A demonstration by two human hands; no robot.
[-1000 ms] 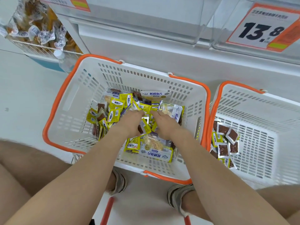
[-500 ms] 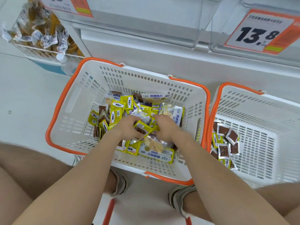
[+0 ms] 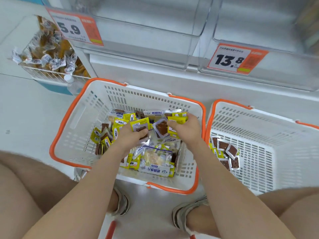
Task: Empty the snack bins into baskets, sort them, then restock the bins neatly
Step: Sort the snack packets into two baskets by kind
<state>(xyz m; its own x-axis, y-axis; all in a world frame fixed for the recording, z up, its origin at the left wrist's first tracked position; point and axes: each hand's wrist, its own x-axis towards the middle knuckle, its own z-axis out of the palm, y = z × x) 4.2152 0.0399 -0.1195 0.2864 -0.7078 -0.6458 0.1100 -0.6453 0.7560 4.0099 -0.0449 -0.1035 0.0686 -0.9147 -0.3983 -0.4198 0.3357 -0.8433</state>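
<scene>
Now both hands are digging in the white slatted plastic basket with an orange rim (image 3: 69,128) at frame centre. The left hand (image 3: 132,137) is pinching a yellow snack packet (image 3: 139,125), and the right hand (image 3: 187,128) is clutching a bunch of yellow packets (image 3: 177,119) (one brown-windowed). At the right edge, a second matching basket (image 3: 269,163) is holding brown square packets (image 3: 224,152).

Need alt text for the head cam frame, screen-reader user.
Left hand and right hand each grip snack packets inside a white orange-rimmed basket of mixed snacks. A second basket to its right holds a few brown packets; clear bins with price tags stand above.
</scene>
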